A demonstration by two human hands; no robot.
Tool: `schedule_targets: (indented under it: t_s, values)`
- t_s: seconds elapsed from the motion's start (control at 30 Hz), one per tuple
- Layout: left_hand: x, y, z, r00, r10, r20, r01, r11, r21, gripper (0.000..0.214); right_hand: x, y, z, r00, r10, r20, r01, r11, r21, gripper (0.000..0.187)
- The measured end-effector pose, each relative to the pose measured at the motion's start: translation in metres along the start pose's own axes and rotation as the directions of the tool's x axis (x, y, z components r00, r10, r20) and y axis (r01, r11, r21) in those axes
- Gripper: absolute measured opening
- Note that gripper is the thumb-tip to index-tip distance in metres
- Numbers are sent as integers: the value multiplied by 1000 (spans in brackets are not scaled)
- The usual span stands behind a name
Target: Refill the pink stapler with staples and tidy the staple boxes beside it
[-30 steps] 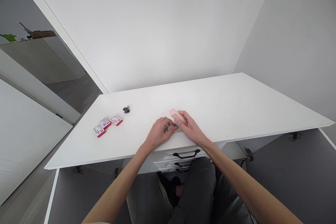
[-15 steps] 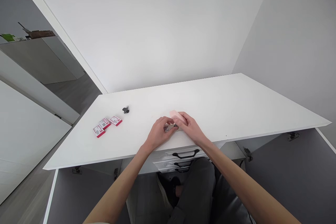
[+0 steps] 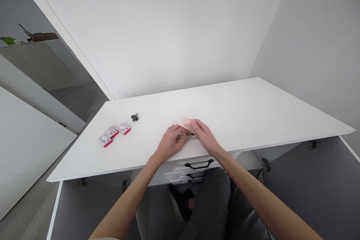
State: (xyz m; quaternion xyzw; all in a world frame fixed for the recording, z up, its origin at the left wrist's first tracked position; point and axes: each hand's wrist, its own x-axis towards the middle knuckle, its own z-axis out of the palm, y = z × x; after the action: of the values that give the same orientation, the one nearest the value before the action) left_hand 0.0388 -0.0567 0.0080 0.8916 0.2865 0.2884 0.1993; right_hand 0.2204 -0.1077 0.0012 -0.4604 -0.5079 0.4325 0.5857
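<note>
My left hand (image 3: 170,141) is curled around the left side of a small pale carton (image 3: 194,137) low over the white top. Small dark shiny metal pieces (image 3: 188,134) show between my fingers at the carton; their kind is hard to make out. My right hand (image 3: 204,136) is closed over the right side, its thumb and fingers on a pale pink flap or slip (image 3: 186,122) that stands up at the back. The fingers hide most of the carton. Left of my hands lies a black binder clip (image 3: 134,117), perhaps more than one.
Several small red-and-white boxes (image 3: 106,140) lie at the left of the white cabinet top (image 3: 239,108). Beneath its front edge are drawers with black handles (image 3: 199,165) and two open grey doors (image 3: 306,183). A white wall (image 3: 174,33) rises behind.
My right thumb has shifted up along the pink piece, and more of the carton's front edge shows. The left hand stays almost in place.
</note>
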Motion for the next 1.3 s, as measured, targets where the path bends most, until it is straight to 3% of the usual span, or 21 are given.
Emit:
schedule_targets:
  t_s: [0.37, 0.6, 0.7, 0.8, 0.93, 1.07, 1.2, 1.3]
  values:
    - [0, -1, 1, 999, -41, -19, 42, 999, 19, 9, 0, 0, -1, 1000, -2, -3, 2, 1000, -24, 48]
    - [-9, 2, -6, 991, -55, -121, 60, 998, 36, 9, 2, 8, -3, 995, 66, -79, -64, 997, 35, 61]
    - [-17, -10, -20, 973, -89, -215, 114, 988, 108, 12, 2, 12, -4, 986, 113, -123, -105, 992, 73, 68]
    - [-29, -34, -45, 918, -143, -370, 254, 928, 273, 17, 3, 16, -4, 981, 126, -149, -114, 989, 89, 72]
    - [-55, -71, -87, 813, -252, -526, 525, 708, 472, 34, 2, 19, -4, 973, 131, -188, -119, 990, 74, 75]
    - [-81, -94, -114, 766, -347, -541, 633, 556, 539, 49, 2, 20, -4, 970, 136, -200, -121, 989, 89, 71]
    - [-88, -100, -120, 780, -412, -470, 625, 515, 586, 53, 2, 21, -4, 967, 134, -215, -112, 988, 110, 67]
    - [-87, -95, -118, 830, -389, -398, 557, 576, 599, 57, 0, 22, -4, 952, 112, -286, -84, 991, 108, 64]
